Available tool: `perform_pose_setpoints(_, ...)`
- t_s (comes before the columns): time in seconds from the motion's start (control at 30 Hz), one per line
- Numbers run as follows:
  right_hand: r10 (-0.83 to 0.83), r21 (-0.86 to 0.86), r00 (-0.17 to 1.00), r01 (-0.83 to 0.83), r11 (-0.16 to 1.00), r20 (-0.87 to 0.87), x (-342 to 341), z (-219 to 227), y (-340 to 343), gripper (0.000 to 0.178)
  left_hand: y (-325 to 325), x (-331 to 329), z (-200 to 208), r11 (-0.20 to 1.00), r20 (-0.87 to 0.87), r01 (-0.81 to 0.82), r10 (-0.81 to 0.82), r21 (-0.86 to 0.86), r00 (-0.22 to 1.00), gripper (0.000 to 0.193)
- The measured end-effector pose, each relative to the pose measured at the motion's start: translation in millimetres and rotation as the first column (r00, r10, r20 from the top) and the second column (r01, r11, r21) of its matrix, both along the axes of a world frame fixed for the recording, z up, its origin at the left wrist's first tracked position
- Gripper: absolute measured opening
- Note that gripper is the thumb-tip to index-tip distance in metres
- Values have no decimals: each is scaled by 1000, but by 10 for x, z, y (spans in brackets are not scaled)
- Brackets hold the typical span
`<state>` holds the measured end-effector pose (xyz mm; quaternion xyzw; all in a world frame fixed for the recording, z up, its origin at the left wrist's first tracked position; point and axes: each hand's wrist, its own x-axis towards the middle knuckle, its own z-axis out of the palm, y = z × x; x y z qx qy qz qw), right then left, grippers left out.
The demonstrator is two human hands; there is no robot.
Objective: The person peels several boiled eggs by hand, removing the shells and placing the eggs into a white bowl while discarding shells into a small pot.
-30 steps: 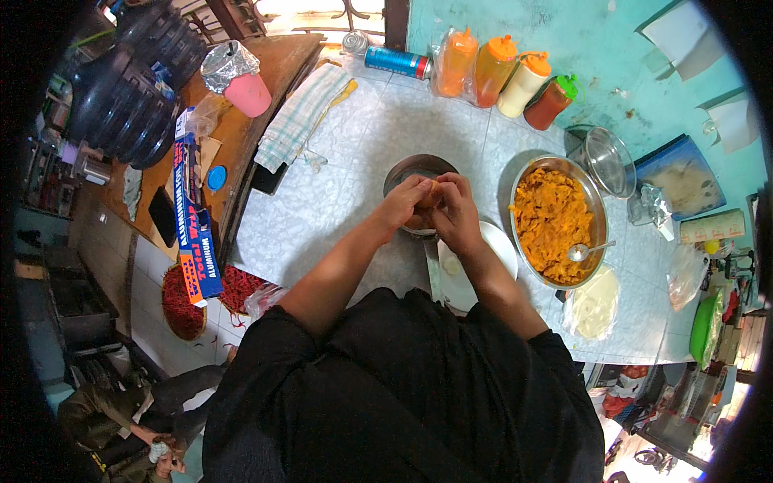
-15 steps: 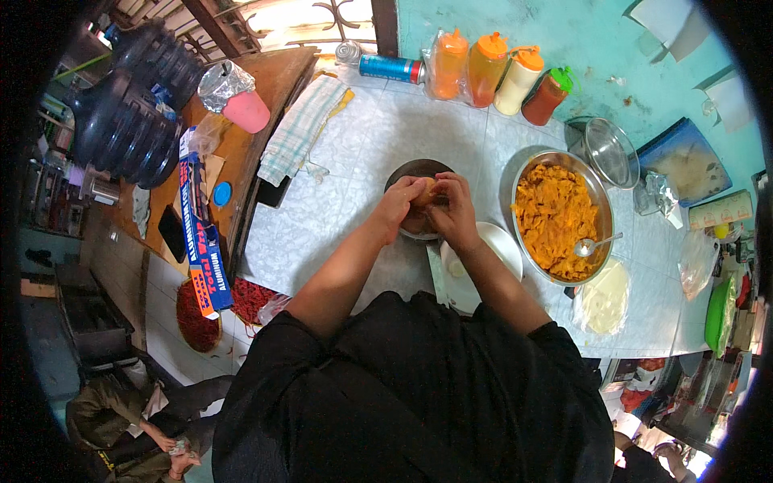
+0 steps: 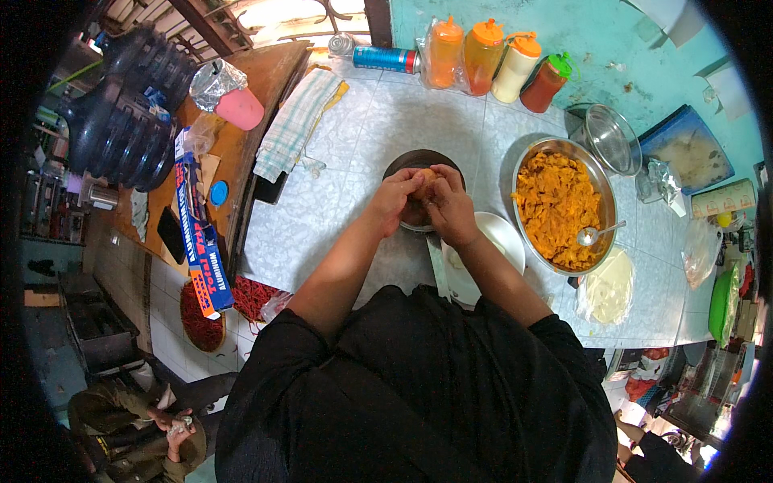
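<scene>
Above a dark round bowl [image 3: 435, 155], my left hand [image 3: 394, 201] and my right hand [image 3: 452, 211] meet, fingers closed around a small brownish-orange lump [image 3: 422, 187]. My fingers cover most of the lump, so its exact kind does not show. Beneath my right forearm is a white plate [image 3: 509, 241] with something pale on it, partly hidden. A flat pale strip like a blade [image 3: 437, 266] lies along the plate's left side. To the right, a large steel bowl [image 3: 609, 173] contains orange mash [image 3: 560, 205] and a metal spoon [image 3: 592, 236].
Pale round sheets [image 3: 608, 286] in plastic lie below the steel bowl. Several squeeze bottles [image 3: 485, 56] and a blue can [image 3: 385, 59] line the back. A checked cloth [image 3: 298, 121] and a long foil box [image 3: 197, 233] are leftward. Another person [image 3: 137, 431] sits lower left.
The whole view has shifted slightly. My hands stay together over the dark bowl, with the fingers slightly repositioned around the lump.
</scene>
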<state>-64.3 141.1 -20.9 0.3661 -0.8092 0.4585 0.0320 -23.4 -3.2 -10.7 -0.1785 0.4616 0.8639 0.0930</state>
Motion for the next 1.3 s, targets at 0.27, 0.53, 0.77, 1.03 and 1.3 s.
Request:
perform_pose_setpoints(0.27, -28, -99, 987, 44, 994, 156, 22, 4, -17, 30, -36, 4, 31, 996, 9, -11, 10, 93, 1000, 26)
perform_pose_setpoints(0.53, 8, -17, 1000, -8, 1000, -2, -16, -56, 38, 34, -4, -43, -36, 1000, 42, 23, -22, -13, 999, 28)
perform_pose_setpoints(0.77, -11, 0, 999, 11, 1000, 32, 10, 22, -63, 38, -21, -89, -247, 999, -38, 41, -41, 1, 998, 29)
perform_pose_setpoints(1.03, -53, 125, 997, 47, 991, 50, 47, 87, -40, 29, -34, -25, -76, 999, 29, -5, 4, 37, 1000, 27)
perform_pose_setpoints(1.3, -28, -96, 996, 36, 995, 87, 25, -51, -5, 28, -65, -15, -102, 989, 20, -6, 3, 148, 1000, 30)
